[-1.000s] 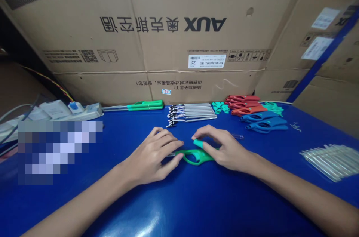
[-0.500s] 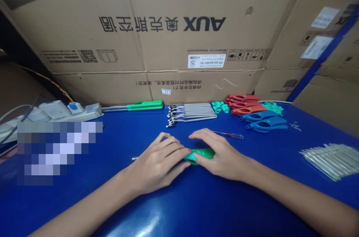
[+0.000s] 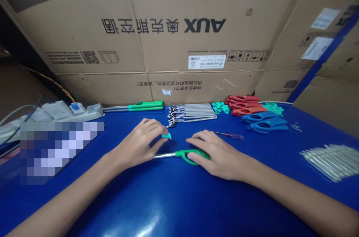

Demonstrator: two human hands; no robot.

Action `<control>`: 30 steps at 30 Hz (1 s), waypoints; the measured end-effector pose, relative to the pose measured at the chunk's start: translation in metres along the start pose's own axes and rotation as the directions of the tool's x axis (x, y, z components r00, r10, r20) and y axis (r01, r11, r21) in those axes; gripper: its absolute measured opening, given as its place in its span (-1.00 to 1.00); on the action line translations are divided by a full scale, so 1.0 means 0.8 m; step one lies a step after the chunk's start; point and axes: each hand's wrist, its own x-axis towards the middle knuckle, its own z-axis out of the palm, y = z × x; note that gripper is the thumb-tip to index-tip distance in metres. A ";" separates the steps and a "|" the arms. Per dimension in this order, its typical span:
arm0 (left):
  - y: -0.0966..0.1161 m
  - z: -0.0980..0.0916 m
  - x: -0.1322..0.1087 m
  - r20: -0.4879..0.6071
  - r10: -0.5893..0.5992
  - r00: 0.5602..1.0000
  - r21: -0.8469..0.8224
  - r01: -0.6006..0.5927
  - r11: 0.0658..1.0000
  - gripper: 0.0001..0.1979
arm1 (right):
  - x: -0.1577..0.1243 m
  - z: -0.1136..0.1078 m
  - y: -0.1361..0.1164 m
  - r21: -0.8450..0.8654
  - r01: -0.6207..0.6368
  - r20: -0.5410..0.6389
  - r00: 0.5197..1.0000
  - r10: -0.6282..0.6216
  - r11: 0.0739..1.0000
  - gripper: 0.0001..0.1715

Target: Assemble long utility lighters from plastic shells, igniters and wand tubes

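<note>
right hand [image 3: 217, 154] pressed flat over green lighter body [image 3: 190, 154] on blue table [image 3: 179, 199], fingers spread and barely curled, pinning rather than gripping; metal nozzle tube [image 3: 164, 155] protruding leftward from under it. left hand [image 3: 140, 141] half closed, small teal trigger piece [image 3: 167, 136] pinched at fingertips just above table, apart from the body. judged mid-assembly: body and tube joined, trigger piece not yet seated. finished green lighter [image 3: 146, 105], metal tubes [image 3: 193, 113], red and blue shells [image 3: 256, 113] and small screwdriver [image 3: 228, 134] lying along far edge, untouched. against half a second earlier: hands then together over the body, tube mostly hidden; now left hand withdrawn up-left with trigger piece, tube exposed.
</note>
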 end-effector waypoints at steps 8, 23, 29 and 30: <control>0.017 0.005 0.004 -0.064 0.056 0.996 0.027 -0.054 0.998 -0.95 | 0.018 0.019 -0.023 -0.207 0.002 0.099 0.995 0.019 0.978 -0.59; -0.007 -0.002 0.001 -0.470 -0.014 0.882 0.121 0.080 0.989 -0.70 | -0.005 -0.012 0.018 -0.129 -0.075 -0.025 0.997 0.073 0.989 -0.82; -0.031 0.007 -0.007 -0.406 -0.049 0.913 0.118 0.106 0.987 -0.81 | -0.003 -0.020 0.041 -0.093 0.037 -0.225 0.973 -0.057 0.995 -0.80; -0.034 0.008 -0.008 -0.397 -0.058 0.916 0.117 0.113 0.987 -0.82 | -0.003 -0.020 0.042 -0.090 0.058 -0.258 0.963 -0.080 0.994 -0.79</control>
